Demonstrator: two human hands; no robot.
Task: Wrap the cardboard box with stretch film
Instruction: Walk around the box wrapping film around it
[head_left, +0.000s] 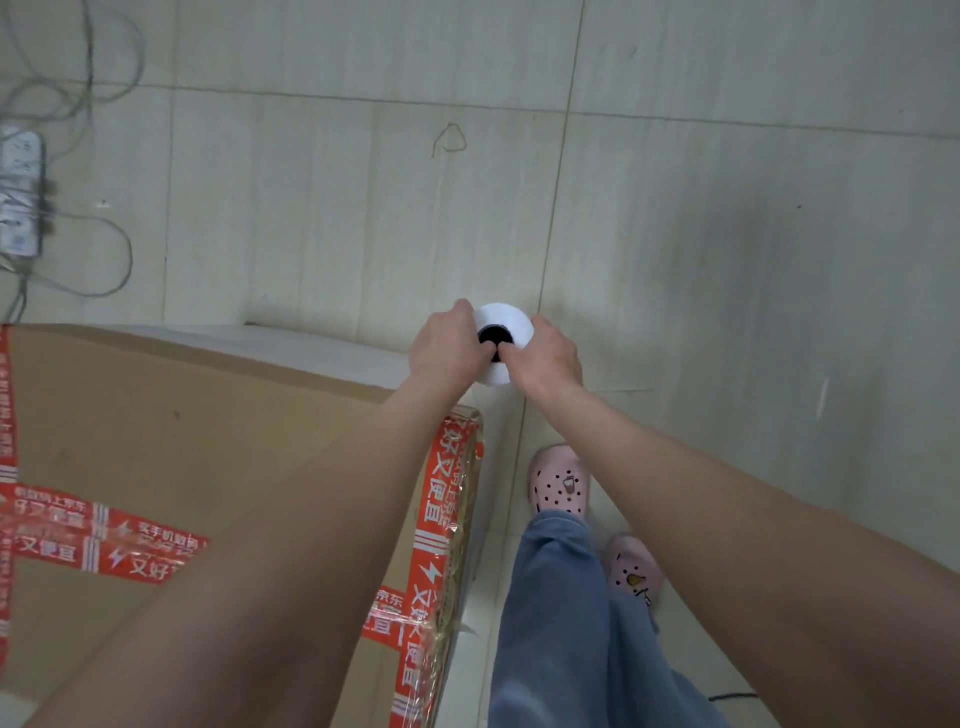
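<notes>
A large cardboard box (197, 431) with red printed tape fills the lower left, seen from above. Just past its far right corner a white roll of stretch film (506, 318) stands upright, its dark core facing me. My left hand (447, 348) grips the roll's left side and my right hand (548, 358) grips its right side, both thumbs hooked at the core. A pale sheet of film (291, 340) runs along the box's far side, and shiny film covers the taped right edge (452, 545).
Pale floor tiles (727, 234) spread out beyond and to the right. A power strip (21, 192) with tangled cables lies at the far left. My feet in pink clogs (558, 480) stand beside the box's right side.
</notes>
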